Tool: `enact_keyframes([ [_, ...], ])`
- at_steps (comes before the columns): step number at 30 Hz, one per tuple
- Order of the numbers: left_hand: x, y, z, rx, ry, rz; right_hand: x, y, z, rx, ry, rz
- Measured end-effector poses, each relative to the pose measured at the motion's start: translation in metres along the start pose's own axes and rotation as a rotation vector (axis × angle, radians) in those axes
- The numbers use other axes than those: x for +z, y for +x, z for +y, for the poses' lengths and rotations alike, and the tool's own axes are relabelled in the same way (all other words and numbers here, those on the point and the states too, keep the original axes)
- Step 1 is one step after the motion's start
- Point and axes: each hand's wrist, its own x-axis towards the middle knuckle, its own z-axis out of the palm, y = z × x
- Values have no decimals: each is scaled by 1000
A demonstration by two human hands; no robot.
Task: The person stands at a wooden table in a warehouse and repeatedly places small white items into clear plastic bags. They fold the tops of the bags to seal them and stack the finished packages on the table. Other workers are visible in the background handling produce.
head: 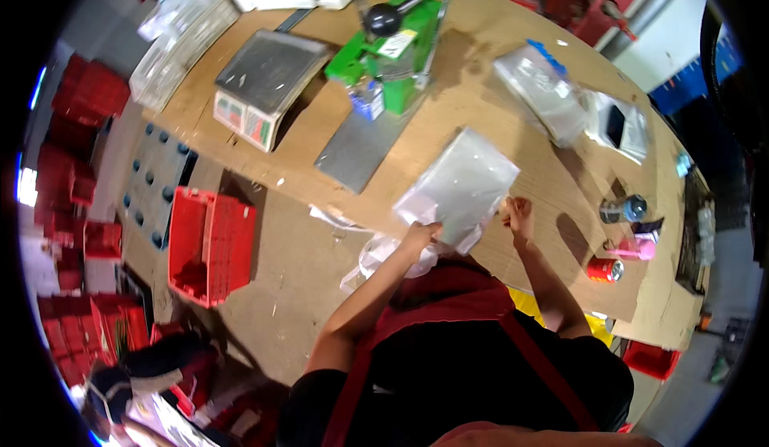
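In front of me a flat, clear plastic bag [459,182] lies at the near edge of the cardboard-covered table [559,206]. My left hand [420,237] grips its near left edge between thumb and fingers. Just beyond the bag's right side is my right hand [518,215], with its fingers curled; whether it holds anything cannot be made out. Past the bag stands a green hand-lever press [398,86] with a black ball knob and a grey metal base plate [360,149]. A stack of clear plastic bags [541,95] lies farther back on the right.
A weighing scale [273,71] stands left of the press. A phone [615,126], a water bottle [625,209] and a red drink can [605,270] are on the right. On the floor at left is a red plastic crate [210,246]. Another person [156,375] is at lower left.
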Motion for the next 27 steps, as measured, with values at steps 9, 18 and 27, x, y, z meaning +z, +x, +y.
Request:
enact_keyframes([
  [9, -14, 8, -19, -347, -128, -65, -83, 191, -130, -767, -393, 496],
  [18, -22, -7, -11, -290, -84, -93, -107, 456, -179, -516, -822, 557],
  [27, -42, -24, 0, 670, 876, -294, -95, 580, -146, -562, -750, 590],
])
